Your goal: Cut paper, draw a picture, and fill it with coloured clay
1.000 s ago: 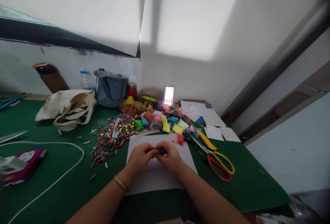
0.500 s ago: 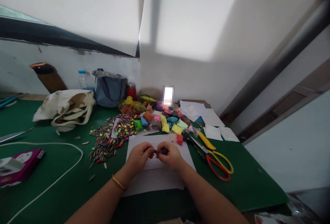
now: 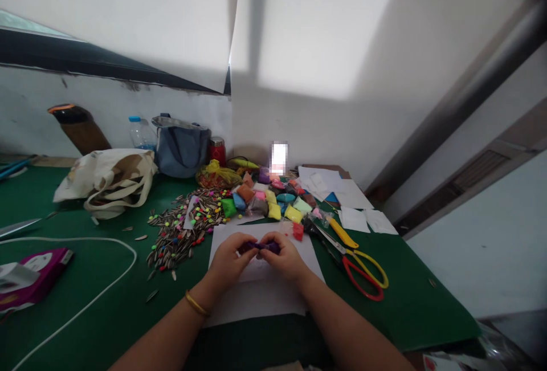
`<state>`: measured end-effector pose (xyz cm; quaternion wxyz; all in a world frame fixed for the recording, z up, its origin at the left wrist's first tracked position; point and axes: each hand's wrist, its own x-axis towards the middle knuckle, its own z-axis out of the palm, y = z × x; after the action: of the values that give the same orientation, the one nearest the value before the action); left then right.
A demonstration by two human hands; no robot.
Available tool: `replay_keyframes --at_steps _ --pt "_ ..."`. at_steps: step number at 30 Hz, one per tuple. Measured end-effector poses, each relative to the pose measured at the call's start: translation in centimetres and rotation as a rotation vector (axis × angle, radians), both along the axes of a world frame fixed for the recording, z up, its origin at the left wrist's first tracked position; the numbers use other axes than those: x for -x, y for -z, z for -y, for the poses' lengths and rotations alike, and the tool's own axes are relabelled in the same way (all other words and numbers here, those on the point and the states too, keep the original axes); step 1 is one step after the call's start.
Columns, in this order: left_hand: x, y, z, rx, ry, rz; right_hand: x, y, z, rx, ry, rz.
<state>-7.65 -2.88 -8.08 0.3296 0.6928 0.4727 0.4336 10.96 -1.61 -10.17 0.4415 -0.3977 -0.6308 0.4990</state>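
Note:
Between my two hands is a lump of dark purple modelling clay (image 3: 260, 246), partly hidden by the fingers. My left hand (image 3: 231, 256), with a gold bangle at the wrist, pinches its left end between thumb and fingers. On the other end my right hand (image 3: 282, 257) is closed, thumb and forefinger pressed on the clay. Both hands are above a sheet of white paper (image 3: 256, 297). Just beyond them lie several small packets of coloured clay, a yellow one (image 3: 293, 214) among them, and a red piece (image 3: 297, 231) in clear film.
Scissors (image 3: 363, 274) with red and yellow handles lie right of the paper, beside a yellow-handled tool (image 3: 343, 233). Sunflower seeds (image 3: 179, 243) mixed with coloured beads spread at left. A cloth bag (image 3: 119, 183), a blue bag (image 3: 183, 149) and a white cable (image 3: 98, 285) are further left.
The fingers have shifted around the purple clay, and more of it shows between the two hands. My left hand has rolled slightly; the things on the table have stayed put.

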Motion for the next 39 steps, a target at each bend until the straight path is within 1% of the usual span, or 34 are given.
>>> replay_keyframes --at_steps 2,5,7,9,12,16,21,24,26,30,35,37,39 --pt "-0.06 0.15 0.18 -0.088 -0.012 -0.061 0.22 0.08 0.08 0.019 -0.003 -0.030" --pt "0.01 0.13 0.39 -0.230 0.025 -0.152 0.47 0.14 0.07 0.078 -0.029 -0.096" --pt "0.11 0.02 0.43 -0.276 0.046 -0.200 0.51 0.18 0.03 0.116 -0.065 -0.139" --pt "0.20 -0.09 0.40 -0.289 0.061 -0.226 0.47 0.19 0.00 0.128 -0.080 -0.165" --pt "0.21 -0.24 0.37 -0.278 0.070 -0.240 0.39 0.07 0.05 0.130 -0.093 -0.174" --pt "0.12 -0.41 0.43 -0.235 0.041 -0.214 0.44 -0.32 0.22 0.151 -0.139 -0.190" --pt "0.08 -0.18 0.25 -0.086 -0.029 -0.134 0.39 -0.51 0.22 0.132 -0.096 -0.176" --pt "0.09 0.14 0.01 0.027 -0.031 -0.046 0.26 -0.45 0.07 0.122 -0.066 -0.185" --pt "0.09 0.27 -0.13 0.061 -0.021 0.003 0.19 -0.40 -0.02 0.120 -0.053 -0.179" --pt "-0.07 0.12 -0.18 0.044 0.001 0.014 0.15 -0.37 0.00 0.092 -0.055 -0.178" --pt "-0.35 -0.03 -0.04 0.018 -0.037 -0.057 0.26 -0.31 0.11 0.075 -0.066 -0.131" --pt "-0.34 0.16 -0.05 0.001 -0.059 -0.034 0.26 -0.27 0.00 0.083 -0.051 -0.137" --pt "-0.23 0.39 -0.18 0.022 -0.093 0.057 0.18 -0.23 -0.17 0.092 -0.019 -0.151"
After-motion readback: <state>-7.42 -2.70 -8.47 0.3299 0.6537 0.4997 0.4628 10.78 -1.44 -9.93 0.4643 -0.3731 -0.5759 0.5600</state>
